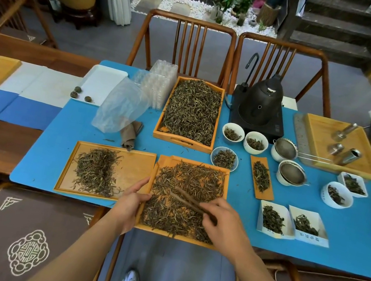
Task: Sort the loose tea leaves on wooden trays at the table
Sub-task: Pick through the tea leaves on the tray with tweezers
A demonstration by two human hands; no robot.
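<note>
Tea leaves (185, 190) under tweezers (189, 201) pinched in right hand (221, 226); left hand (130, 201) grasps tray (181, 236) edge. Lift few, keep tray steady.

The left hand (130, 201) grips the left rim of the near wooden tray (226, 172), which is covered with loose tea leaves (178, 216). The right hand (224, 224) holds wooden tweezers (187, 201) over those leaves. A second tray (139, 169) with a smaller leaf pile (96, 170) lies just beside, on the blue desk (284, 247).
</note>
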